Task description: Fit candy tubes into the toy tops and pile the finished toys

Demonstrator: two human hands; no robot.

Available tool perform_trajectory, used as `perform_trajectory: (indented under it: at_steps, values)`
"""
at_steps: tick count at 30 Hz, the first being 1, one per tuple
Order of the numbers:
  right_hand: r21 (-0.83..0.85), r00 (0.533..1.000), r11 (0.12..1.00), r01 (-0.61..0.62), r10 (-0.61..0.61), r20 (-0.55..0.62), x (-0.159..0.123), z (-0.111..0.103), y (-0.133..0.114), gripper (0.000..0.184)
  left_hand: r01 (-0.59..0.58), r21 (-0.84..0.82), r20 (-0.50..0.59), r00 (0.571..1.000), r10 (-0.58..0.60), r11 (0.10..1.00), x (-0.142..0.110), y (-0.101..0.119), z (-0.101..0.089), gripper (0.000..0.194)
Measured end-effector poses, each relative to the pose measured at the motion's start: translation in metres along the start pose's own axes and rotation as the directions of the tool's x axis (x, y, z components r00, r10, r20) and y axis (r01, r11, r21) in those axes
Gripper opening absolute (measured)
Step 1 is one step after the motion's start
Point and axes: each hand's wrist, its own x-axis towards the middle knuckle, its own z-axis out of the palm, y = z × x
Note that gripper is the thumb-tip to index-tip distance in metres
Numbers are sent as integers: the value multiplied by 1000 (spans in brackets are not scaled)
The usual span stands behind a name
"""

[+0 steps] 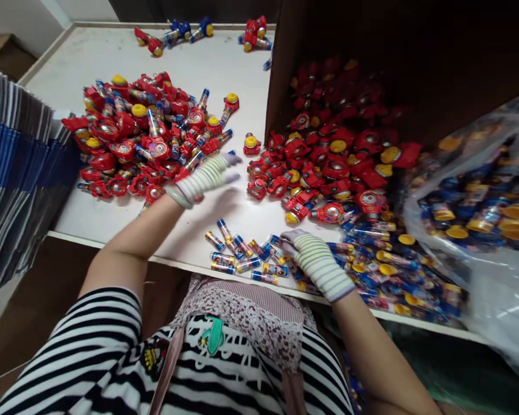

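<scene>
The left hand's [206,177] fingers, blurred, stretch out with a wide gap over the table [185,230]. The right hand's [315,258] bend at loose tubes [246,265], at its nine o'clock; I cannot tell if they grip one. More tubes heap at its three. From the left hand, red toys with tubes [123,150] pile at ten o'clock, red pieces [334,167] at three.

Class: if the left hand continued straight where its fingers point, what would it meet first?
The left hand would probably meet the yellow-topped red piece beside the right-hand red pile, though hand height is unclear.
</scene>
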Motion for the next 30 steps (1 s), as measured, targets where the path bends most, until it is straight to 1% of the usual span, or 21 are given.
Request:
perform_trajectory:
  at_steps: [1,3,5,6,8,11,13,14,15,16,17,18,19,20,21,22,24,26,27,28,30]
  values:
    - [-83,997,996,11,-5,79,6,-2,-10,31,-49,88,112,993,39,995,-5,7,32,54]
    - [-212,983,977,29,10,182,16,-4,-29,31,-150,322,207,975,85,935,-13,18,79,60]
    - [-265,978,964,37,20,208,20,-5,-39,33,-189,458,233,968,88,868,-23,22,99,49]
    - [-252,982,967,32,18,190,20,-5,-40,34,-185,490,230,970,79,852,-30,21,101,39]
    - [-148,996,989,-13,25,82,16,-3,-34,33,-165,503,230,972,53,848,-47,14,94,22]
    - [79,990,992,-102,109,-93,11,4,-18,27,-87,461,215,976,-16,883,-69,3,73,22]
    - [130,984,985,-112,127,-121,12,8,-14,27,-32,448,150,988,-40,893,-72,2,65,27]
    - [114,987,988,-102,115,-112,14,8,-15,29,-36,445,138,990,-29,895,-70,4,65,33]
    - [76,991,993,-93,100,-87,17,7,-17,31,-70,444,172,985,-8,893,-65,6,67,44]
    - [20,995,996,-83,84,-50,19,5,-20,33,-120,442,247,969,8,889,-58,9,71,55]
    - [-43,997,996,-73,73,3,22,3,-23,34,-167,438,346,938,6,883,-51,12,75,63]
    - [-106,995,992,-69,77,71,23,0,-25,33,-191,441,431,902,-21,877,-45,15,80,62]
    - [-158,987,985,-70,91,131,23,-3,-26,32,-185,450,479,876,-61,874,-39,17,83,56]
    - [-186,980,979,-76,108,167,23,-5,-26,31,-152,449,484,870,-96,881,-35,18,86,47]
    - [-180,980,980,-88,118,163,21,-6,-24,32,-94,416,447,887,-114,904,-34,18,87,40]
    - [-138,986,985,-102,118,117,18,-6,-22,34,-21,333,383,916,-116,943,-34,18,86,38]
    - [19,995,996,-90,91,-42,11,-4,-19,40,122,8,236,964,-121,992,-41,20,83,45]
    - [175,983,984,-11,43,-179,6,0,-22,43,210,-355,111,977,-181,911,-52,25,81,49]
    - [227,976,973,34,17,-216,6,1,-27,44,224,-470,70,974,-217,854,-58,29,81,45]
    - [261,972,963,66,-2,-236,6,2,-33,44,225,-537,35,969,-245,813,-64,34,82,40]
    - [289,965,954,85,-6,-263,9,4,-47,45,208,-571,-38,960,-278,794,-73,45,87,34]
